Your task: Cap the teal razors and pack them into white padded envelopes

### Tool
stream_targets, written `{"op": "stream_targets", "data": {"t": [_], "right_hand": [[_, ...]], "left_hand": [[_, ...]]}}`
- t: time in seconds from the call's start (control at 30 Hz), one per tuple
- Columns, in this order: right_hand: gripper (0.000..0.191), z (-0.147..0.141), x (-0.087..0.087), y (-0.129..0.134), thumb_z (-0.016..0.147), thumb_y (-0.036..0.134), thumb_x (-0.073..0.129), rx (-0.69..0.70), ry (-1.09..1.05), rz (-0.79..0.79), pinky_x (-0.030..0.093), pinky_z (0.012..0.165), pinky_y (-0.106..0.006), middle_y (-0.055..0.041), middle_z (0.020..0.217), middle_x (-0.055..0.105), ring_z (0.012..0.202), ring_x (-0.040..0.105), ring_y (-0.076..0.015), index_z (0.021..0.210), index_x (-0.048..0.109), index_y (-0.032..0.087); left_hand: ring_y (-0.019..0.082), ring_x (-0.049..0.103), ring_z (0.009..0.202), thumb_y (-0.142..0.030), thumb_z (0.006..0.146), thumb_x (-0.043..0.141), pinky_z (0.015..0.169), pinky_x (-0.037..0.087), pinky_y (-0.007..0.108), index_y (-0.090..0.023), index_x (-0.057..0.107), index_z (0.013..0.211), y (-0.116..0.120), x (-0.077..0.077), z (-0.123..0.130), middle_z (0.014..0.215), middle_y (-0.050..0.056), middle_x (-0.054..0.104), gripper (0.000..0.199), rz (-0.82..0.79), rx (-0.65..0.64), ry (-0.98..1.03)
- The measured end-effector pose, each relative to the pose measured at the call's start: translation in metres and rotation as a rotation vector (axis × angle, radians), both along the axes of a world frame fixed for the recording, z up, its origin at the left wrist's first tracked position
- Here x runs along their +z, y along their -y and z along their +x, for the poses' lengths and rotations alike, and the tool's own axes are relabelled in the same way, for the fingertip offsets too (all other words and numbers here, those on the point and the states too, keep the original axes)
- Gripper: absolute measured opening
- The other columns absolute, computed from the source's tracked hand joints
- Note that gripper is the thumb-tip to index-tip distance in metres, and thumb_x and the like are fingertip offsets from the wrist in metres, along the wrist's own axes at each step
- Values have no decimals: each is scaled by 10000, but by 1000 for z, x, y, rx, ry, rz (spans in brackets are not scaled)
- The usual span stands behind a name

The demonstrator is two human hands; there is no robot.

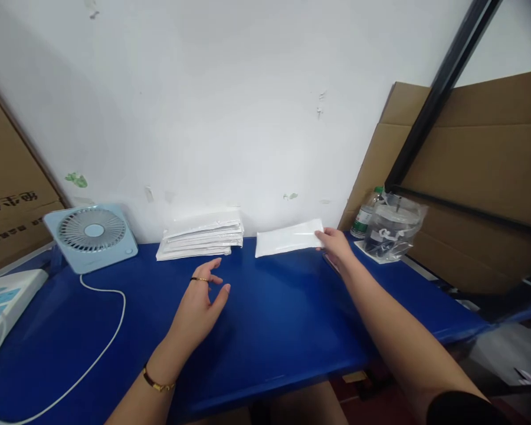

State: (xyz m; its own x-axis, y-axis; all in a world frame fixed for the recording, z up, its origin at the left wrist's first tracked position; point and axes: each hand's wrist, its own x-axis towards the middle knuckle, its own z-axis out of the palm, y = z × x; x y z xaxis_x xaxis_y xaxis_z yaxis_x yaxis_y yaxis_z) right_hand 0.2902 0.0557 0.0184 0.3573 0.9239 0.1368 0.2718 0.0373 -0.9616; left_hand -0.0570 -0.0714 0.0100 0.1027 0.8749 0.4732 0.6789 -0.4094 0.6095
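A flat white packet [287,238] with a glossy surface is by the wall, right of centre. Its right end is pinched between the thumb and fingers of my right hand [334,243]. Over the blue table, my left hand [200,298] hovers with fingers loosely curved and apart, holding nothing. Beyond it lies a pile of similar white packets [201,234], stacked a little unevenly against the wall. A dark flat object, partly hidden, lies under my right wrist.
On the left stand a light blue fan [92,233] with a white cable [123,313] and a white power strip [9,304]. At the right are a green-labelled bottle [363,218], a bagged cup [392,227], a black metal post [438,97] and cardboard [491,171].
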Motion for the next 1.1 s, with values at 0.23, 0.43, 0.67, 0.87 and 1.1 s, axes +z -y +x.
{"op": "stream_targets", "data": {"t": [0.23, 0.43, 0.67, 0.87, 1.1], "right_hand": [[95, -30, -29, -60, 661, 194, 639, -84, 205, -88, 480, 635, -322, -118, 727, 627, 743, 620, -241, 710, 606, 119], [318, -99, -3, -76, 711, 359, 607, 7, 323, 137, 370, 922, -371, -152, 1192, 518, 1117, 472, -273, 948, 636, 149], [311, -201, 35, -98, 604, 443, 697, 294, 210, 59, 406, 614, -272, -29, 647, 587, 661, 545, -172, 622, 587, 153], [224, -203, 49, -48, 688, 328, 646, 721, 32, 303, 382, 583, -217, 51, 652, 520, 596, 487, -101, 805, 504, 199], [200, -163, 5, 54, 698, 129, 613, 1078, -47, 320, 418, 659, -243, 1, 813, 557, 693, 523, -107, 873, 533, 187]], "left_hand": [[126, 562, 608, -333, 849, 470, 597, 486, 306, -264, 340, 1330, 9, -4, -2, 1125, 75, 551, 503, -101, -58, -15], [93, 490, 510, -306, 836, 478, 603, 476, 309, -251, 364, 1304, 11, -4, 2, 1075, 70, 553, 485, -177, -95, 1], [161, 579, 785, -342, 787, 588, 711, 463, 306, -252, 428, 1268, 9, -13, 6, 1109, 81, 560, 516, -437, -214, 327], [226, 542, 1114, -521, 783, 586, 852, 468, 326, -225, 394, 1282, -7, -3, 3, 1307, 142, 474, 611, -748, -231, 1291], [239, 595, 1017, -718, 701, 512, 783, 521, 365, -240, 503, 1161, -38, 0, 17, 1095, 91, 592, 663, -610, 39, 1855]]}}
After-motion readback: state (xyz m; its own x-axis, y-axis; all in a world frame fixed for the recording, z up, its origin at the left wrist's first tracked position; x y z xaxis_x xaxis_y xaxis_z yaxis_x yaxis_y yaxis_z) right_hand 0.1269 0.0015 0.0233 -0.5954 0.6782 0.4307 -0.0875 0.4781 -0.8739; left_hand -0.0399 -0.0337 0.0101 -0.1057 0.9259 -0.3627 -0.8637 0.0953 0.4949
